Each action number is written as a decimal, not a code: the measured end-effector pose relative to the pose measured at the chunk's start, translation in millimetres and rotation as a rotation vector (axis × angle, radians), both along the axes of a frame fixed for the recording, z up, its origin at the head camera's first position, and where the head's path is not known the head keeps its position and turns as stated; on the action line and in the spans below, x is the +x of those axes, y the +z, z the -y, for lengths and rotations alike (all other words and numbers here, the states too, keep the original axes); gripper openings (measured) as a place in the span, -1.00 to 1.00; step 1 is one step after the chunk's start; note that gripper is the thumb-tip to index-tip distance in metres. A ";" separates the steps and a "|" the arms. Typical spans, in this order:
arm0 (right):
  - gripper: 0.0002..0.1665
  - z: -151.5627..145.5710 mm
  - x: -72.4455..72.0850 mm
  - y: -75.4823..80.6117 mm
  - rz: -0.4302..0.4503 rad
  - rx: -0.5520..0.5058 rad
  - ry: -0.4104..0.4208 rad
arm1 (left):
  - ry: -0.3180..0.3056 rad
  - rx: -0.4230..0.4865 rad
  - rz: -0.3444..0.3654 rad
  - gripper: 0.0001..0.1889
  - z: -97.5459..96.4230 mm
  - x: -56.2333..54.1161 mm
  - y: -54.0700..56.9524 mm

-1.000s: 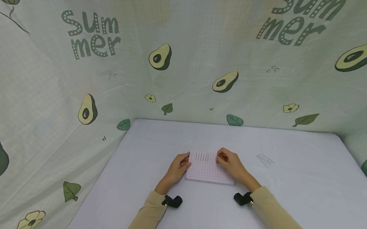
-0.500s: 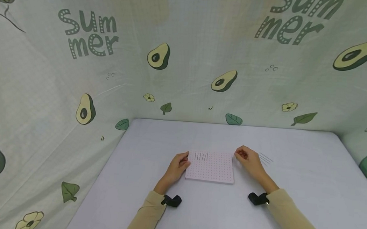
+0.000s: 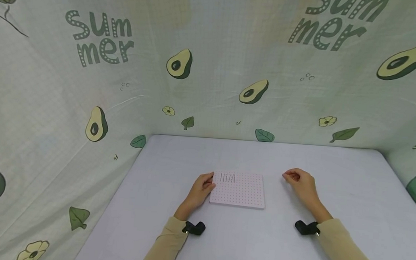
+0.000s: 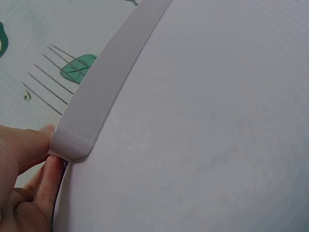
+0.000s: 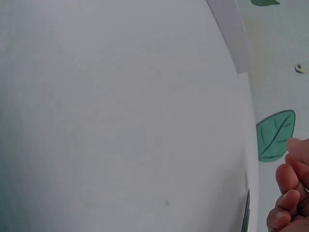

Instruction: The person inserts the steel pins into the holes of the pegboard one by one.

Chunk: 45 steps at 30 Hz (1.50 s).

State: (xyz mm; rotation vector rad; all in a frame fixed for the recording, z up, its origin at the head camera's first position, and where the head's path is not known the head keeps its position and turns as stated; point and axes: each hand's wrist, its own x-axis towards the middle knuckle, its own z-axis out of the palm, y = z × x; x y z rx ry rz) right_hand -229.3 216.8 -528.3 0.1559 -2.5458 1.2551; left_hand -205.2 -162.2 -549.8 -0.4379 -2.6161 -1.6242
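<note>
A pale pink pegboard (image 3: 247, 192) with rows of small holes lies on the white table. Several thin dark sticks (image 4: 53, 79) stand upright in it, in a row near its far left corner. My left hand (image 3: 199, 189) grips the board's left edge; in the left wrist view the thumb and fingers meet at the board's corner (image 4: 72, 140). To the right of the board, above the table, is my right hand (image 3: 302, 186). Its fingers are curled, thumb close to the index finger, with nothing visible between them. Loose thin sticks (image 5: 246, 212) lie below it, hidden by the hand in the head view.
The white table (image 3: 177, 156) reaches back to a cloth backdrop (image 3: 217, 39) printed with avocados, leaves and lettering. A black wrist camera (image 3: 195, 228) sits on the left forearm and another black wrist camera (image 3: 306, 228) on the right.
My right hand has moved from the board's right part out to the right, over the loose sticks, which it now covers. The left hand and the board have stayed in place.
</note>
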 end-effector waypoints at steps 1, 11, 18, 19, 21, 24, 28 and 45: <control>-0.81 -2.4 0.8 -0.2 0.001 0.005 -0.012 | 0.000 0.001 -0.001 -0.49 -0.1 -0.1 0.3; -0.74 -15.6 7.5 -0.1 0.030 0.019 -0.099 | 0.004 0.004 0.004 -0.49 -0.2 -0.7 0.3; -0.73 -19.9 8.9 -4.6 0.020 0.042 -0.144 | 0.000 -0.007 0.030 -0.48 0.1 1.2 2.4; -0.73 -20.0 8.9 -5.1 0.022 0.041 -0.150 | 0.001 -0.009 0.034 -0.48 0.1 1.3 2.8; -0.72 -20.1 8.9 -6.3 0.025 0.031 -0.156 | 0.000 -0.009 0.031 -0.48 0.4 1.2 3.4; -0.72 -20.4 8.5 -8.9 0.018 0.027 -0.166 | -0.003 -0.005 0.017 -0.49 0.6 1.1 3.2; -0.75 -20.8 8.5 -12.1 -0.002 0.040 -0.176 | -0.005 0.003 0.023 -0.49 0.6 0.7 1.7; -0.78 -19.3 13.5 -16.8 -0.025 0.073 -0.169 | -0.009 0.029 0.014 -0.48 3.2 5.1 -1.7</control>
